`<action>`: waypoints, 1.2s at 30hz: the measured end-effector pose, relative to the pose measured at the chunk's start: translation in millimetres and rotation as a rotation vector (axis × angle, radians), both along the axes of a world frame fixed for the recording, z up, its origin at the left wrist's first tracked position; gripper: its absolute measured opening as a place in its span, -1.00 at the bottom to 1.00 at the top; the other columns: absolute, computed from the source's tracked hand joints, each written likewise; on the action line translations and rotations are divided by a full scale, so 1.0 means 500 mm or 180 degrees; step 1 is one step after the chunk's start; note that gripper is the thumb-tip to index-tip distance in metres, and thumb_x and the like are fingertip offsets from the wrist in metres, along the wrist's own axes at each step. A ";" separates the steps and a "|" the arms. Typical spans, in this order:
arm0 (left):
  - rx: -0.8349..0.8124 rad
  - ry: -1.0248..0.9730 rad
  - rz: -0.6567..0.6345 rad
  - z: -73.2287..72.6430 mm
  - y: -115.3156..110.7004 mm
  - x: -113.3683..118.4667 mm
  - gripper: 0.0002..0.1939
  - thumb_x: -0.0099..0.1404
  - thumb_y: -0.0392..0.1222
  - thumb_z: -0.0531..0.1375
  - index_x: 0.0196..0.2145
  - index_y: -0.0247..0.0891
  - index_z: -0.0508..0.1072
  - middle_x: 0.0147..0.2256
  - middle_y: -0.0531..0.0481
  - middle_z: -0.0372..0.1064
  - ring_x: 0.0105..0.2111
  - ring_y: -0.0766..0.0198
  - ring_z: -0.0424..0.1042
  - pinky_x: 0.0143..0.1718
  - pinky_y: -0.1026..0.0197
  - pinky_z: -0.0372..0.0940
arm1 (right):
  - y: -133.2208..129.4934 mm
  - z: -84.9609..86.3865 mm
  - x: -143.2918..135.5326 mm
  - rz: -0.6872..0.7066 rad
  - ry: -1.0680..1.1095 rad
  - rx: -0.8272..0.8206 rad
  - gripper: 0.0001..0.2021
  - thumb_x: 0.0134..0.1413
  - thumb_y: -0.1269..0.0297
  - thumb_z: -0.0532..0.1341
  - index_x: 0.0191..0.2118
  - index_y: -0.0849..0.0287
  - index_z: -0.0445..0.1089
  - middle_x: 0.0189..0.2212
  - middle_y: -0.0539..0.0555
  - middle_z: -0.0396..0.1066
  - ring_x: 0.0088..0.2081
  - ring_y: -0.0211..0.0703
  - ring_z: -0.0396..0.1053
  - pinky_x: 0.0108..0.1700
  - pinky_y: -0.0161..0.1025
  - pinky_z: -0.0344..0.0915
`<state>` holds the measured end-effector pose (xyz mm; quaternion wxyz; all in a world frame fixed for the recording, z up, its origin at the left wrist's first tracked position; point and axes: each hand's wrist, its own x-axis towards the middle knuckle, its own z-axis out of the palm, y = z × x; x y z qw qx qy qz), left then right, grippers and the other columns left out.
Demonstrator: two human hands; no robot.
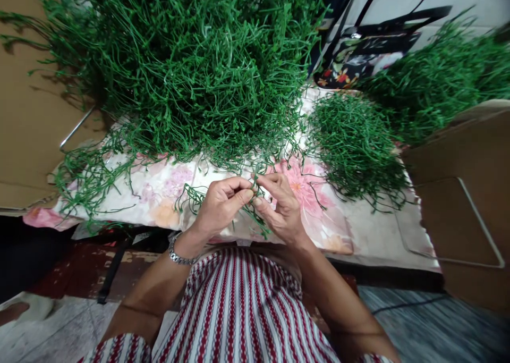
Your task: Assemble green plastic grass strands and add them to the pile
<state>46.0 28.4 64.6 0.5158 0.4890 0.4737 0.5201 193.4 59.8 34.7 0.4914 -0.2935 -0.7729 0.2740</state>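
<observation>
1. While my left hand (218, 206) pinches green stems (258, 222), my right hand (283, 210) meets them, thumb and forefinger slightly parted; its grip I can't tell.
2. They're between both hands, equally near, loose ends slanting rightward, toward me.

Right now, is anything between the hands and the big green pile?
Nothing visible blocks the left hand or right hand from the big green pile; only flowery cloth and loose stems lie between.

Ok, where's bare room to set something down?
On the pale floral cloth: front right, between the right hand and brown cardboard, in front of the smaller green stem pile; and left, between the loose green stems and left hand. Crowded: behind both hands, under the large green stem heap.
</observation>
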 end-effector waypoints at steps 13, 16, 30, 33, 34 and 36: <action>0.0463 0.1313 -0.0087 0.012 -0.012 0.000 -0.93 0.16 -0.29 0.09 -0.46 -0.30 0.33 -0.53 0.09 0.20 -0.51 0.41 0.17 -0.46 0.35 0.11 | -0.016 0.001 0.003 0.0083 -0.0693 0.0086 -0.91 0.15 0.36 0.01 -0.33 0.19 0.22 -0.28 0.15 0.22 -0.18 -0.12 0.22 -0.17 -0.14 0.23; 0.0376 0.1434 -0.0379 0.019 -0.005 -0.007 -0.91 0.15 -0.28 0.10 -0.50 -0.30 0.29 -0.57 0.12 0.12 -0.54 0.43 0.11 -0.51 0.36 0.07 | -0.009 0.012 0.008 0.0293 -0.1121 0.0250 -0.88 0.16 0.36 -0.02 -0.40 0.18 0.16 -0.40 0.10 0.20 -0.32 -0.17 0.19 -0.28 -0.21 0.20; 0.0398 0.1869 -0.1651 0.059 -0.025 -0.049 -0.83 0.16 -0.37 0.07 -0.55 -0.31 0.37 -0.65 0.13 0.15 -0.62 0.46 0.13 -0.59 0.38 0.04 | -0.032 0.066 0.056 0.1125 -0.1719 0.0570 -0.79 0.08 0.48 -0.05 -0.54 0.18 0.15 -0.56 0.00 0.10 -0.50 -0.28 0.03 -0.45 -0.31 0.01; 0.0378 0.1838 -0.1347 0.057 -0.015 -0.043 -0.84 0.16 -0.35 0.07 -0.55 -0.31 0.37 -0.64 0.12 0.17 -0.62 0.46 0.13 -0.59 0.38 0.04 | -0.030 0.060 0.057 0.0874 -0.1712 0.0519 -0.78 0.09 0.49 -0.07 -0.50 0.18 0.21 -0.53 0.03 0.15 -0.46 -0.25 0.09 -0.40 -0.29 0.07; 0.0385 0.1854 -0.1231 0.054 -0.010 -0.040 -0.85 0.15 -0.34 0.08 -0.54 -0.31 0.37 -0.63 0.12 0.19 -0.60 0.45 0.14 -0.58 0.38 0.05 | -0.028 0.058 0.057 0.0713 -0.1777 0.0510 -0.79 0.10 0.48 -0.06 -0.46 0.19 0.24 -0.50 0.05 0.19 -0.42 -0.22 0.12 -0.37 -0.27 0.09; 0.0396 0.1887 -0.1088 0.048 -0.002 -0.035 -0.88 0.15 -0.34 0.09 -0.51 -0.30 0.38 -0.58 0.10 0.23 -0.56 0.43 0.18 -0.54 0.37 0.08 | -0.026 0.054 0.057 0.0320 -0.1980 0.0532 -0.83 0.12 0.42 -0.01 -0.35 0.18 0.31 -0.39 0.11 0.26 -0.32 -0.14 0.17 -0.30 -0.19 0.15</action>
